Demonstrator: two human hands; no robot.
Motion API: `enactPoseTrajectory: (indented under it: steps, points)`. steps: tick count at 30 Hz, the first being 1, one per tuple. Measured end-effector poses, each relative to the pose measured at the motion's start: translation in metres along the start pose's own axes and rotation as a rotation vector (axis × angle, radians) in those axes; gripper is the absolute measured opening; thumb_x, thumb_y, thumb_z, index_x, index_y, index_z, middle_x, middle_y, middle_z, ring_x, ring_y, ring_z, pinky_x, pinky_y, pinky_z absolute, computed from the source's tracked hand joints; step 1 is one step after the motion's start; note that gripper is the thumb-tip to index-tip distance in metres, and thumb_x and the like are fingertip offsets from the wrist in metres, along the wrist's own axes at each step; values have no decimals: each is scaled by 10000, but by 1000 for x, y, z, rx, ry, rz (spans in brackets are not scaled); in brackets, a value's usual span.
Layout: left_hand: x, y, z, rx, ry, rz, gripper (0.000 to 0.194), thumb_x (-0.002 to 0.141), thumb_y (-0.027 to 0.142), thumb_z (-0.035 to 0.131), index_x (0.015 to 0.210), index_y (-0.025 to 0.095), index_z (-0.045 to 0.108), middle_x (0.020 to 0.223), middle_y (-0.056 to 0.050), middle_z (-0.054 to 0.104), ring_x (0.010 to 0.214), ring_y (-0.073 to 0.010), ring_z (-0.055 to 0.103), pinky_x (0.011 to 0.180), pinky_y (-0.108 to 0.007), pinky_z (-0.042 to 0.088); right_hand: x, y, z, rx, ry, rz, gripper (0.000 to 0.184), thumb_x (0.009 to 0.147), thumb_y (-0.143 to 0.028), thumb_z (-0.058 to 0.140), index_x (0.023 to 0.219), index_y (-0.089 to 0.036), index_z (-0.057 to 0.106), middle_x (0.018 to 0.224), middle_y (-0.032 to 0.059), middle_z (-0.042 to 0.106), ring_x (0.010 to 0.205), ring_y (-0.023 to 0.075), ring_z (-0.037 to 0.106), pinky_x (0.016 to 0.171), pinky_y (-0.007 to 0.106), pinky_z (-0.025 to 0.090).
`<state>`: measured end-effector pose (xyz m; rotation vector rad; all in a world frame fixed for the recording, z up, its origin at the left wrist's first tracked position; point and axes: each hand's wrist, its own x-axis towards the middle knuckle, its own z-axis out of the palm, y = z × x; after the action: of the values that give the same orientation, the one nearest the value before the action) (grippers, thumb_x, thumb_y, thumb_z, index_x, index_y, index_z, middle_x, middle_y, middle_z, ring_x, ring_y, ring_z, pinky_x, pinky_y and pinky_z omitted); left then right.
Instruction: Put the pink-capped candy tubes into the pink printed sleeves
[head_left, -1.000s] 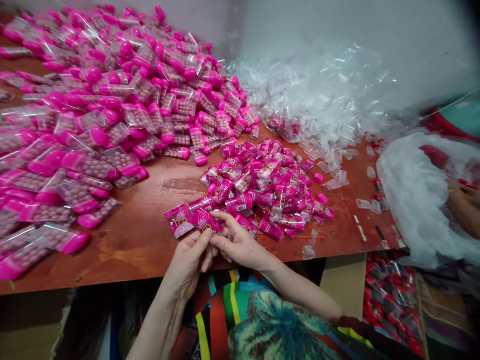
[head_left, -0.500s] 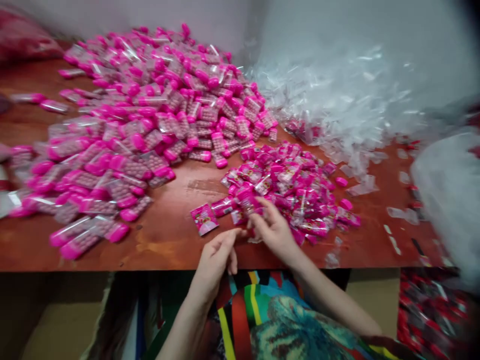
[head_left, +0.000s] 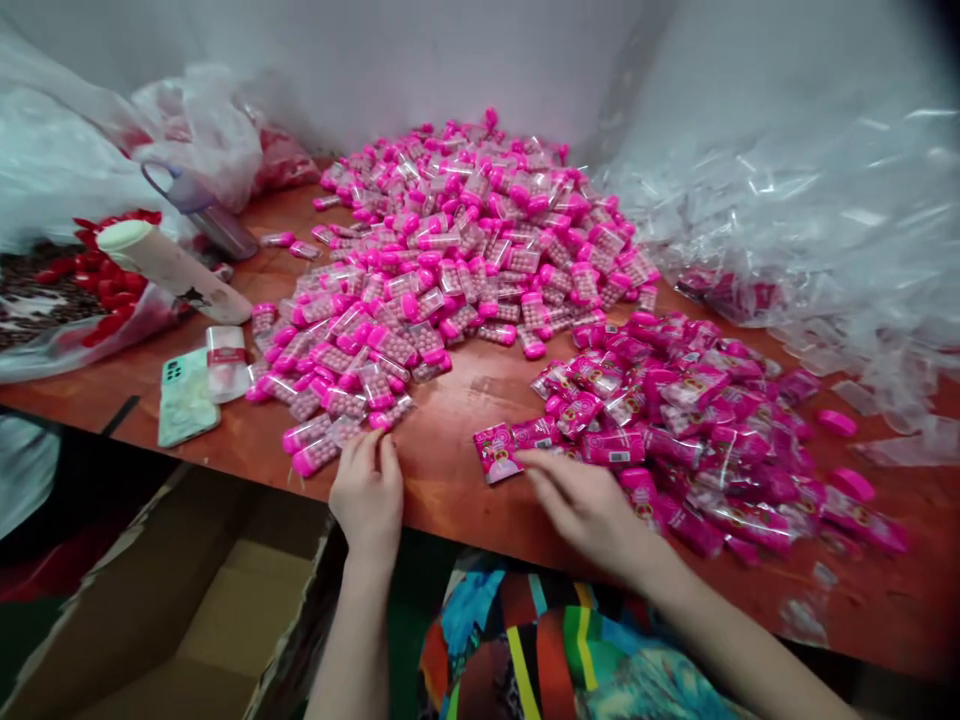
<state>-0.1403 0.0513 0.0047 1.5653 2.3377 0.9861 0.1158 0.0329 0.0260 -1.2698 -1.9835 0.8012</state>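
My left hand [head_left: 367,498] is at the near edge of a heap of small clear bottles [head_left: 465,230], which have bright pink caps and pale pink beads inside. Its thumb and index fingertips are slightly apart, right by the nearest bottles. My right hand [head_left: 596,512] reaches left over the table, fingers stretched out. One fingertip touches the right edge of a flat printed pink packet [head_left: 495,450] lying on the wood. Behind and to the right of this hand lies a pile of pink wrapped bottles [head_left: 697,400]. The undersides of both hands are hidden.
Clear plastic sleeves [head_left: 810,220] are heaped at the back right. On the left are a phone [head_left: 187,395], a pale tumbler [head_left: 172,270], a purple bottle [head_left: 206,215] and a bag of red pieces [head_left: 112,290]. An open cardboard box [head_left: 247,590] stands below the table edge.
The view has swung left. My hands have parted: the left moved to the clear bottles, while the right let go of a pink wrapped piece and moved to the flat packet.
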Motion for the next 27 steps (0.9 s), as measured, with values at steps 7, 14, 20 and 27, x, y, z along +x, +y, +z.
enactPoseTrajectory:
  steps: [7,14,20,27]
  points:
    - [-3,7,30,354,-97,70,424,923,272,436,1302,158,588,1365,-218,563,763,-261,660,600,-340,438,35,-20,50,-97,-218,-200,299,1001,-214,414,1218,-155,612,1021,119,705,923,217,657,838,349,529]
    - [-17,5,25,-232,-89,58,271,858,321,607,1074,190,706,1036,-107,703,923,-224,645,799,-288,479,91,-9,79,-533,-213,-346,349,1005,-207,426,1340,-160,511,1326,138,559,1224,300,444,993,477,400]
    - [-25,11,-3,-760,-444,-256,308,792,375,708,1054,213,721,692,0,669,602,-151,591,614,-241,487,72,-29,39,-542,-324,-332,193,993,-250,459,1051,-144,609,1031,100,610,995,253,528,901,425,433]
    - [-63,57,-1,-609,-466,-16,200,833,315,680,1020,283,746,1037,-42,725,902,-228,650,831,-321,487,7,-32,-23,-393,-505,-105,172,919,-112,481,1011,-133,625,910,115,621,751,199,568,657,330,468]
